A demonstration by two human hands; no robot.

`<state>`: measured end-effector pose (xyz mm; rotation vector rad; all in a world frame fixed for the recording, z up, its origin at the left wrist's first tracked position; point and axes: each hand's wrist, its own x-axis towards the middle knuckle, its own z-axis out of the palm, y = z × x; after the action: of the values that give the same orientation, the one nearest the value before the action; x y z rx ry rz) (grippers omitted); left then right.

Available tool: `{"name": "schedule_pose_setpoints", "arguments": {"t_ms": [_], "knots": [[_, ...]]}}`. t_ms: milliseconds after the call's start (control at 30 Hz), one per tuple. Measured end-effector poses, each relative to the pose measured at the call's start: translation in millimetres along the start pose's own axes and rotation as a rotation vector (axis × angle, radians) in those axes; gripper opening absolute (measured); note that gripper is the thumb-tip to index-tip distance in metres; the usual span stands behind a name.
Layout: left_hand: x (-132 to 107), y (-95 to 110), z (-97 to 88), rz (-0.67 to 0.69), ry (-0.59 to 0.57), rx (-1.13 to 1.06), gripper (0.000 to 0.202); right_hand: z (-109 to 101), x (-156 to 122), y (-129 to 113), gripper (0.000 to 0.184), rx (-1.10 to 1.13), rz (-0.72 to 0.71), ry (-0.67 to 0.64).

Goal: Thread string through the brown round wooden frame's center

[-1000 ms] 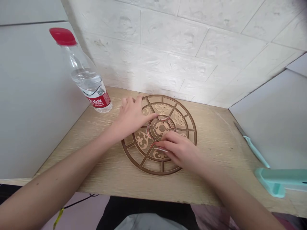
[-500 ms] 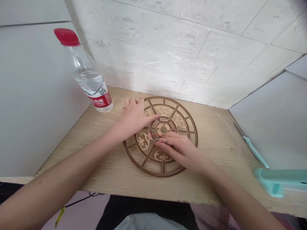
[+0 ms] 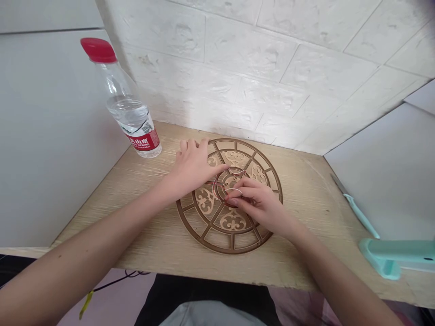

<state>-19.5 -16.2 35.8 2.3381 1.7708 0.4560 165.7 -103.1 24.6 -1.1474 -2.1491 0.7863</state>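
The right hand (image 3: 260, 203) pinches the lower edge of a thin reddish loop (image 3: 216, 186) with two ear-like points, fingertips drawn together over the hub of a round brown fretwork disc (image 3: 234, 248). The left hand (image 3: 193, 165) lies flat and spread on the disc's upper left part, its thumb reaching to the loop. The disc rests in the middle of the pale wooden surface (image 3: 152, 235). A red-capped water bottle (image 3: 131, 113) stands at the back left, and a mint-green holder (image 3: 394, 258) lies far right.
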Motion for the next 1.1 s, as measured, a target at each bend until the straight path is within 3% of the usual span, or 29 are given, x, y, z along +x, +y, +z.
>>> {"name": "schedule_pose_setpoints", "arguments": {"t_ms": [500,700,833,933,1100], "knots": [[-1,2,-3.6,-0.016,-0.03,-0.04,0.091,-3,-4,-5,0.032,-0.073,0.002,-0.191],[-1,2,-2.3,-0.012,-0.027,-0.038,0.093,8,-6,-6,0.017,-0.181,-0.095,-0.164],[-1,1,-2.1,-0.013,-0.027,-0.028,0.09,-5,-7,-3,0.02,-0.174,-0.059,-0.147],[-2,1,-2.9,-0.01,-0.028,-0.031,0.092,-22,-8,-2,0.025,-0.198,0.057,-0.131],[-1,1,-2.5,-0.007,-0.022,-0.023,0.092,-35,-7,0,0.016,-0.248,0.099,-0.164]]}}
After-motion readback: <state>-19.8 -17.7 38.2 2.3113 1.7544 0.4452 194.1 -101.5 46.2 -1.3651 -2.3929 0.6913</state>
